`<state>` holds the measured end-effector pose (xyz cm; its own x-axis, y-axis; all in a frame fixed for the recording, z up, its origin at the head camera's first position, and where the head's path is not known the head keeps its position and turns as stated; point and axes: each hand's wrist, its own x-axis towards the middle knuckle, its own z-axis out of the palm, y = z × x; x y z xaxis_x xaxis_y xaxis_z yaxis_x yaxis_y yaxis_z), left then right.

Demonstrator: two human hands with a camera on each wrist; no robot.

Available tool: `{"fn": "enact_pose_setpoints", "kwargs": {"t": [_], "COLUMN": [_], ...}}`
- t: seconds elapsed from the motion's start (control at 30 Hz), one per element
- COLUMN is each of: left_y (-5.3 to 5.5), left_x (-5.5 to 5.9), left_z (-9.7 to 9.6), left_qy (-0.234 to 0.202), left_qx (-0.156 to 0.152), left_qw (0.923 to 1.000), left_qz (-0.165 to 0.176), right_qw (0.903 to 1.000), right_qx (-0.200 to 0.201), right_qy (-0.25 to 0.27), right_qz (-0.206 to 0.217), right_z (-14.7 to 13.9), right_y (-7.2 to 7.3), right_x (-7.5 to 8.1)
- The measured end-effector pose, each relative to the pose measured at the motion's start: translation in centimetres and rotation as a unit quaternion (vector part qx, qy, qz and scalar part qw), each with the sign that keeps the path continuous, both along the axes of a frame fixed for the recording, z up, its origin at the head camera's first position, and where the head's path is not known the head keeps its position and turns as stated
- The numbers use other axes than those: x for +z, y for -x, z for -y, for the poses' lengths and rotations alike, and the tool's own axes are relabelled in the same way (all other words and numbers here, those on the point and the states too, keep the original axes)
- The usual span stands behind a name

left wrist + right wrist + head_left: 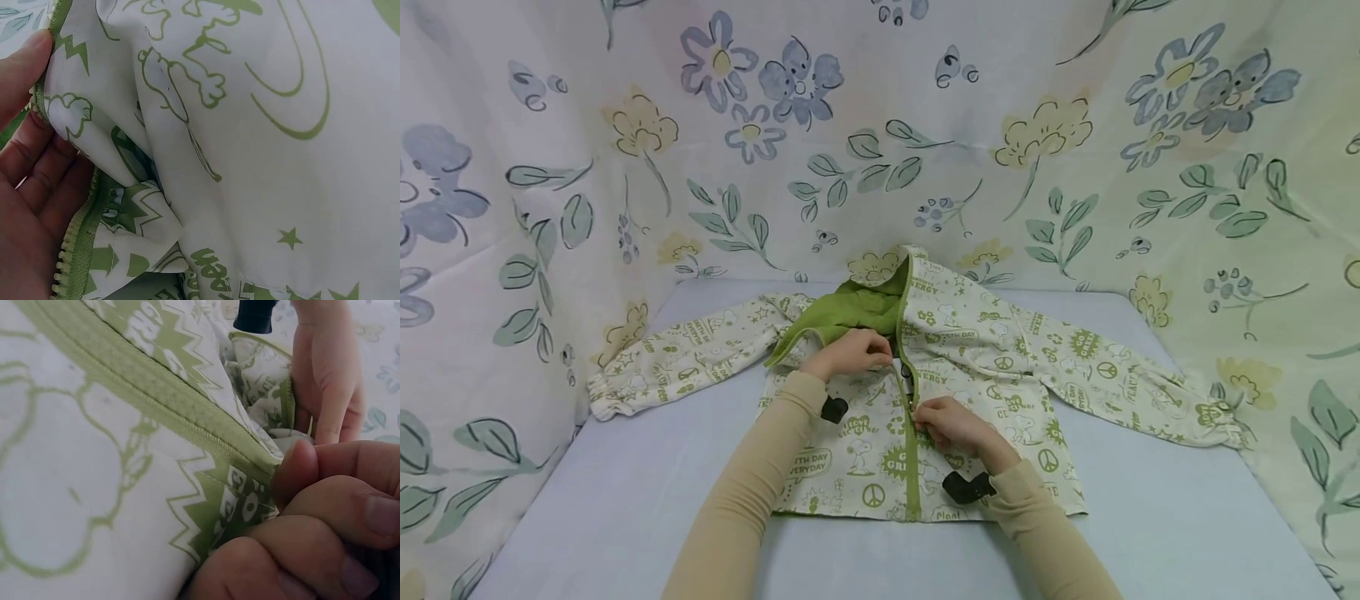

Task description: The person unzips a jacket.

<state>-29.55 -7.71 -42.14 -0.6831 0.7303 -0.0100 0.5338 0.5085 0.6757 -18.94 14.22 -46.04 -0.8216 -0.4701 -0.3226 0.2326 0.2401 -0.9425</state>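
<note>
A hooded jacket [857, 454], white with green cartoon print and a green lining [850, 310], lies front up with both sleeves spread. Its green zipper [912, 483] is joined along the lower front and parted above. My left hand [853, 354] pinches the toothed edge [72, 250] of the left front panel between thumb and fingers, near the collar. Lower down, where the two zipper sides meet, my right hand [955, 425] pinches the zipper with thumb and index finger, the other fingers curled. The slider itself is hidden behind these fingertips [297, 469].
A pale table [1150, 517] lies under the jacket. Floral cloth [880, 100] hangs behind it and along both sides. One sleeve [692, 354] reaches out left, the other [1135, 383] right. The hood [940, 292] lies toward the back. Dark straps [967, 488] sit at both wrists.
</note>
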Motion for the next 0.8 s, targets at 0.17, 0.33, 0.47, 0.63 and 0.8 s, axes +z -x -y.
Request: {"fn": "enact_pose_setpoints", "kwargs": {"t": [0.17,0.33,0.47,0.63,0.8], "left_y": [0.0,0.1,0.1,0.0,-0.1], "left_x": [0.0,-0.1,-0.1,-0.1,-0.1], "left_z": [0.1,0.0,0.0,0.0,-0.1], "left_qy": [0.005,0.01,0.009,0.009,0.007], "left_qx": [0.009,0.015,0.016,0.019,0.025], "left_qw": [0.9999,0.9998,0.9997,0.9996,0.9995], "left_qz": [-0.007,-0.013,-0.015,-0.018,-0.017], "right_qw": [0.9999,0.9996,0.9993,0.9981,0.9984], "right_qx": [-0.002,-0.003,0.007,0.026,0.037], "right_qy": [-0.01,-0.024,-0.024,-0.029,-0.022], "right_qz": [-0.009,-0.015,-0.029,-0.047,-0.037], "right_z": [0.1,0.1,0.1,0.0,-0.1], "right_y": [-0.4,-0.6,-0.8,-1.1,-1.3], "right_x": [-0.1,-0.2,-0.3,-0.4,-0.3]}}
